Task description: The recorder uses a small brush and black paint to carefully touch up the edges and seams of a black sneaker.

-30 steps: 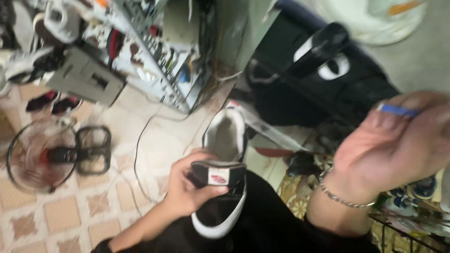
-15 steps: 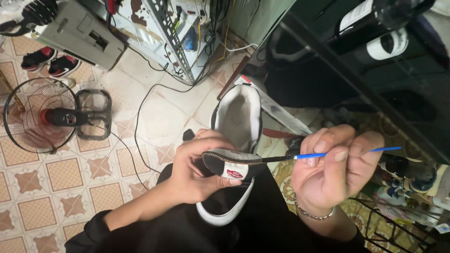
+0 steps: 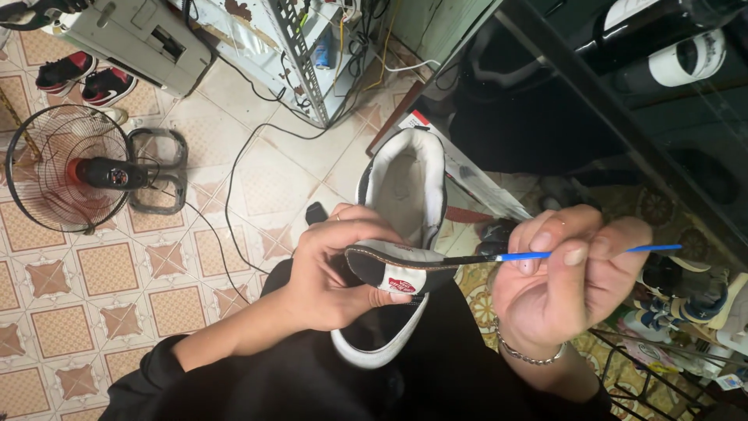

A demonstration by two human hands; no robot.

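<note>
Shoe (image 3: 405, 203), white with a dark tongue, is resting on the person's lap, near the middle. The left hand (image 3: 335, 273) is gripping the tongue (image 3: 393, 269) and pulling it back flat. The right hand (image 3: 565, 277) is pinching a thin blue brush (image 3: 576, 252), and its dark tip is now touching the tongue's edge. A moment ago this hand was up and away, so the brushing is just starting. A fan (image 3: 66, 168) is standing on the tiled floor (image 3: 257, 179), far left.

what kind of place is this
Probably a small home workshop for shoe repair or repainting: the left hand holds a white sneaker, the right hand a thin blue brush, with a floor fan on tiles.
</note>
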